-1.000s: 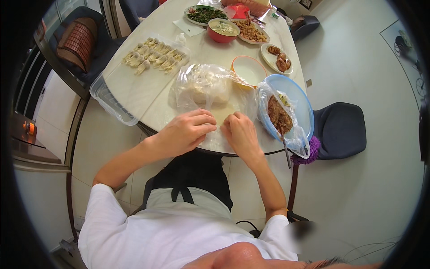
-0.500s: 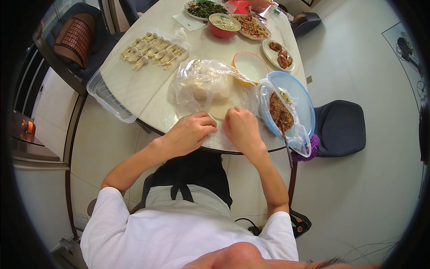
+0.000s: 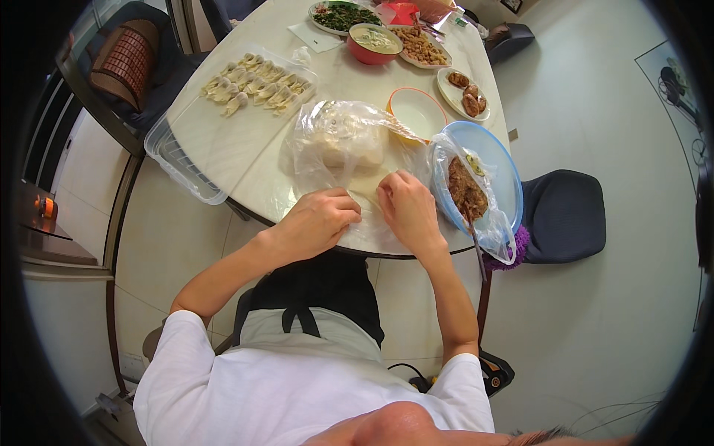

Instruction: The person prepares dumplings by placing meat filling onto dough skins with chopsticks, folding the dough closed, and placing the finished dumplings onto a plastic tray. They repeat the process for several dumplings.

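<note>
We count two bare hands at the near edge of one pale table (image 3: 468, 52). The left hand (image 3: 320, 218) is curled with its fingertips drawn together, and the right hand (image 3: 407, 210) is bent at the knuckles in a narrow pinch; we cannot tell how firmly either grips, since the fingers hide what lies under them. One pale flat piece (image 3: 364, 181) rests on the table just beyond and between the fingertips. Behind it stands one clear plastic bag (image 3: 309, 137) around a whitish mass. To the right we find one blue basin (image 3: 509, 175), holding one bag of brown filling (image 3: 467, 186), with a dark stick (image 3: 477, 249) leaning out over the near rim. Two bowls are present: an orange-rimmed bowl (image 3: 418, 111) near the bag, and, farther back, a red bowl (image 3: 372, 58) of soup. Three plates follow: a plate of greens (image 3: 346, 16), a plate of small brown pieces (image 3: 420, 48), and an oval plate (image 3: 448, 92) bearing at least three brown lumps. At left, the dumplings (image 3: 260, 82) overlap in rows too closely for us to count, and one clear plastic box (image 3: 186, 175) juts past the table edge. Compared with half a second earlier, the right hand has shifted slightly outward, so that the gap between the fingertips is wider; the left hand is nearly where it was, and the dishes and dumplings keep their arrangement.
</note>
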